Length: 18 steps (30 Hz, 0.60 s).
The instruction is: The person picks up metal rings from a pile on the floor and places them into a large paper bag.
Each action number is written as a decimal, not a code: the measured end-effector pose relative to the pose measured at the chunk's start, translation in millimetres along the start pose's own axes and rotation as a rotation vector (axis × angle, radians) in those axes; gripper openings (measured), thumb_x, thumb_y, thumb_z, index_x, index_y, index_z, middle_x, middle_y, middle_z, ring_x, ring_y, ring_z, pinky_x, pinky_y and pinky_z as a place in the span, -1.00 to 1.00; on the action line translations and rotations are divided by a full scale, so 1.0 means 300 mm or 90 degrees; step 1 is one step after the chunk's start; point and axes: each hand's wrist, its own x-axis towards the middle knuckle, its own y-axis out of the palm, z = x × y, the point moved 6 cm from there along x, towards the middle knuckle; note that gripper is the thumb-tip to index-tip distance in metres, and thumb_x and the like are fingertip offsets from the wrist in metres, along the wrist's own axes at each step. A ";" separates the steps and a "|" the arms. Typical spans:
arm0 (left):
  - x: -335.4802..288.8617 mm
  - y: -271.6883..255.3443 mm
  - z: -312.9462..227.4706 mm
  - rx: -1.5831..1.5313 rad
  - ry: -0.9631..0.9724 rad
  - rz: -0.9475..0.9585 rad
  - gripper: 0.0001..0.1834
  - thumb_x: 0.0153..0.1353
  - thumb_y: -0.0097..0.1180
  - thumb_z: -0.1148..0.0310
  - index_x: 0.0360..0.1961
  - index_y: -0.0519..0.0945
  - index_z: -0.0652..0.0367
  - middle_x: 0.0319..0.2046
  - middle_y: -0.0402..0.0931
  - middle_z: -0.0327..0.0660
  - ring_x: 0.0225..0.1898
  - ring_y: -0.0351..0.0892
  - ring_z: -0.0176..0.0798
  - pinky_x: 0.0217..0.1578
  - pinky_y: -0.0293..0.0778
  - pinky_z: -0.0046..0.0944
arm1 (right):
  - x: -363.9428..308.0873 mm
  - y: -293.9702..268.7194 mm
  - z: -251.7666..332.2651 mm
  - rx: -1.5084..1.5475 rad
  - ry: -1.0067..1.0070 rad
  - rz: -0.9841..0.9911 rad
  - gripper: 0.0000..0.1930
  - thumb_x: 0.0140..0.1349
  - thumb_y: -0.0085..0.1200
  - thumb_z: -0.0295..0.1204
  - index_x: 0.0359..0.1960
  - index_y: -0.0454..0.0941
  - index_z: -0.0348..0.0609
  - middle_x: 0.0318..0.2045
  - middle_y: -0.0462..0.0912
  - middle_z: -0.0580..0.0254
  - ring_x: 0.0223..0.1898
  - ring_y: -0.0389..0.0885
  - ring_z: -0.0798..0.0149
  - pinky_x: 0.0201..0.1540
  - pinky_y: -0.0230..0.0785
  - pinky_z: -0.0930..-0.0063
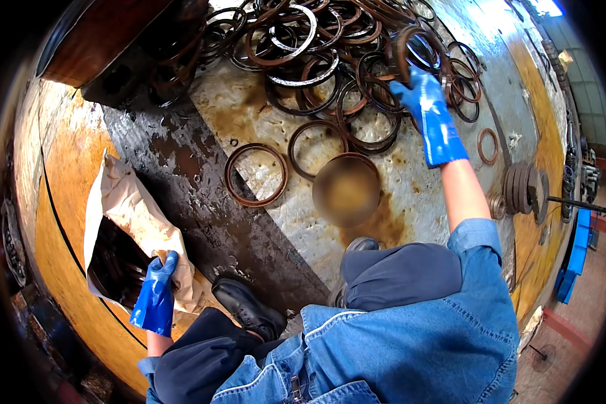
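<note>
**Right hand [427, 111] at a brown ring [402, 55], left hand [157, 289] on the paper bag [141, 215]**

The brown ring is at the right part of the pile of rings [293, 82], standing tilted over its neighbours. The blue-gloved right hand meets its lower side. I cannot tell whether the fingers are closed on it, because the glove covers the contact, nor whether one ring or more is there. To handle it well, I would take the rim between thumb and fingers, and free it from the overlapping rings before lifting, so that no other ring is dragged along. The surfaces look oily, therefore a firm but not twisting grip seems wise.

The right arm is stretched forward and to the right, almost straight, with the back of the hand upward. The left hand is far apart from it, low on the left side, with the fingers pinched on the edge of the paper bag. The bag lies with its mouth open; its contents are too dark to tell. In my judgement, this edge should be held wide and steady, without pulling hard, since the paper could tear.

Between the hands, a separate ring [229, 176] lies flat on the stained floor [286, 232].
</note>
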 end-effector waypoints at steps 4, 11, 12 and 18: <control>0.059 0.034 0.011 -0.011 0.068 0.014 -0.70 0.34 0.30 0.14 -0.15 0.69 0.17 -0.45 0.56 -0.41 -0.49 0.46 -0.47 -0.43 0.39 -0.35 | 0.047 0.239 -0.051 -0.155 -0.036 0.126 -0.43 0.09 0.37 0.00 0.03 0.61 -0.10 -0.06 0.70 -0.03 0.00 0.65 -0.13 0.08 0.51 0.09; 0.047 0.014 0.028 0.020 0.007 -0.034 -0.70 0.31 0.33 0.12 -0.16 0.71 0.14 -0.46 0.57 -0.40 -0.48 0.48 -0.45 -0.41 0.41 -0.36 | 0.054 0.319 -0.058 -0.164 -0.023 0.132 -0.51 0.17 0.31 -0.05 0.05 0.61 -0.03 -0.05 0.71 0.00 0.00 0.67 -0.07 0.06 0.54 0.13; 0.052 0.016 0.024 0.023 0.009 -0.040 -0.71 0.31 0.33 0.13 -0.16 0.71 0.14 -0.45 0.57 -0.40 -0.47 0.48 -0.45 -0.41 0.41 -0.36 | 0.038 0.311 -0.066 -0.157 -0.033 0.110 -0.54 0.17 0.30 -0.07 0.04 0.62 -0.02 -0.07 0.71 0.02 -0.01 0.67 -0.06 0.04 0.54 0.12; 0.065 0.026 0.025 -0.051 0.021 0.014 -0.74 0.30 0.33 0.20 -0.15 0.70 0.17 -0.40 0.58 -0.42 -0.43 0.49 -0.44 -0.34 0.42 -0.35 | -0.206 0.415 0.084 -0.171 -0.109 0.119 -0.52 0.16 0.27 0.03 -0.09 0.59 -0.10 -0.21 0.72 -0.04 -0.14 0.71 -0.07 -0.07 0.57 0.08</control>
